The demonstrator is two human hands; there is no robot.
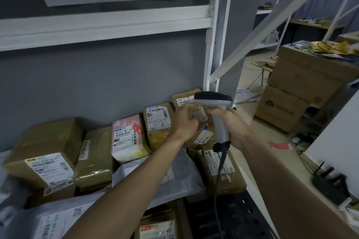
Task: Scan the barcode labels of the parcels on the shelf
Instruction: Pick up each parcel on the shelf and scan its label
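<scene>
Right hand point(231, 124) grips scanner point(217, 110) handle; left hand point(185, 120) just beside it pinches small parcel point(200, 114) under scanner head.

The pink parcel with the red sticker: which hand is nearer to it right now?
Left. The left hand grips a small parcel just right of the pink parcel. The right hand holds the scanner farther right.

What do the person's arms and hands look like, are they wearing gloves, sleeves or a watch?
Both arms are bare as far as the picture shows: no sleeves in view. The left hand and the right hand wear no gloves. No watch, band or ring shows on either wrist or on the fingers, though the picture is slightly blurred.
</scene>
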